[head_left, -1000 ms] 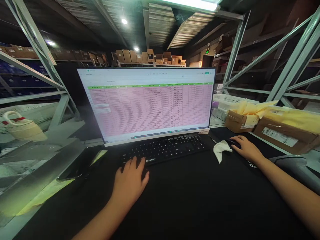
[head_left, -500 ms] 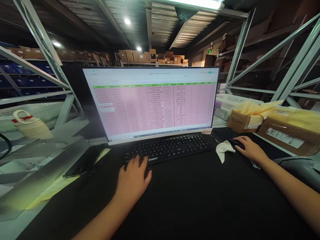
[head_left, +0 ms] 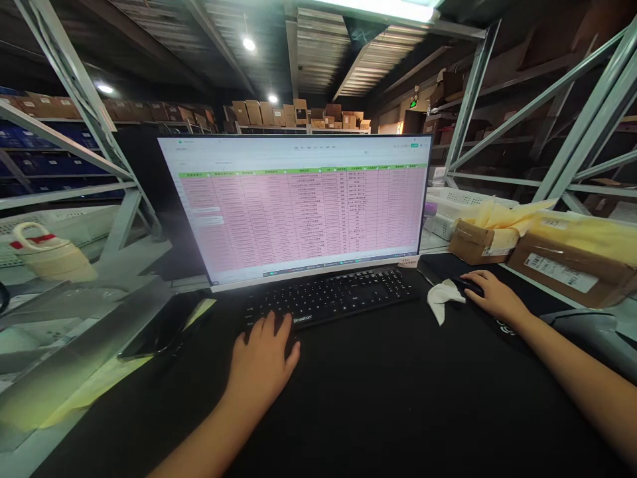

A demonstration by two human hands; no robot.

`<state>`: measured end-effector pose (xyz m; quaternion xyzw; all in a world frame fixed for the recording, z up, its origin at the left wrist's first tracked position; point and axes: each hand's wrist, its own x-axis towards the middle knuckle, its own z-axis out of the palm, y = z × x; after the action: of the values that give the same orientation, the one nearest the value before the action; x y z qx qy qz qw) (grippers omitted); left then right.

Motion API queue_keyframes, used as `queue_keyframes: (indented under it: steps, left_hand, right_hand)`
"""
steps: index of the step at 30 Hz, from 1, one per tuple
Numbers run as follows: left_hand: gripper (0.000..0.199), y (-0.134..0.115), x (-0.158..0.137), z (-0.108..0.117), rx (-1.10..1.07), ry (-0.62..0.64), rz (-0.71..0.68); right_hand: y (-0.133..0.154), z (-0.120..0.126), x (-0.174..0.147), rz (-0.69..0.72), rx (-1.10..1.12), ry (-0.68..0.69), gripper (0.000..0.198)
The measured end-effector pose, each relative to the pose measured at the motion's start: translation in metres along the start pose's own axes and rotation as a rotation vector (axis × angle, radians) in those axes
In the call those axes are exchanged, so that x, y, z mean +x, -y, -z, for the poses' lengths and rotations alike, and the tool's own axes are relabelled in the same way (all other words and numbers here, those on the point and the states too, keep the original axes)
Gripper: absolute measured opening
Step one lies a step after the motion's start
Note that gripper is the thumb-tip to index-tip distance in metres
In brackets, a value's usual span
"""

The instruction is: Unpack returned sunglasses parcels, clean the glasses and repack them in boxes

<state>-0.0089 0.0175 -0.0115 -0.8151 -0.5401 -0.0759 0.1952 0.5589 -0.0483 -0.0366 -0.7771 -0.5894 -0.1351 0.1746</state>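
Note:
My left hand (head_left: pixel 261 355) lies at the lower left of a black keyboard (head_left: pixel 343 295), fingers spread and fingertips on or by its front edge. Over a black computer mouse (head_left: pixel 472 287) curls my right hand (head_left: pixel 497 295), gripping it from the right. A monitor (head_left: pixel 308 206) behind the keyboard shows a spreadsheet with pink rows and a green header row. Between keyboard and mouse lies a crumpled white tissue (head_left: pixel 444 300).
Cardboard boxes (head_left: pixel 572 262) with yellow packaging stand at the right, near a grey handheld device (head_left: pixel 582 325). On the left are a dark phone-like slab (head_left: pixel 154 332), a clear plastic tray (head_left: pixel 94 352) and a cream bottle (head_left: pixel 54 255). Metal shelf posts (head_left: pixel 470 99) frame the desk.
The view has shifted slightly, so most things sit a little further left in the picture. Both hands keep their places at the keyboard and mouse.

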Motion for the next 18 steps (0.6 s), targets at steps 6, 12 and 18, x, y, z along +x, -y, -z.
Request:
queue_keyframes:
  steps: [6, 12, 18]
  left_hand:
    - [0.053, 0.0005, -0.0008, 0.0008, -0.020, -0.004, 0.000]
    - [0.052, 0.0012, -0.0011, -0.0016, -0.034, -0.022, -0.005]
    - [0.053, 0.0007, -0.0008, -0.0001, -0.029, -0.021, -0.006]
  right_hand:
    - [-0.0025, -0.0023, 0.0010, 0.006, 0.001, -0.008, 0.052]
    - [-0.0019, -0.0021, 0.0022, 0.008, 0.006, -0.008, 0.052]
    - [0.0004, 0.0006, 0.0021, 0.004, 0.007, 0.002, 0.052]
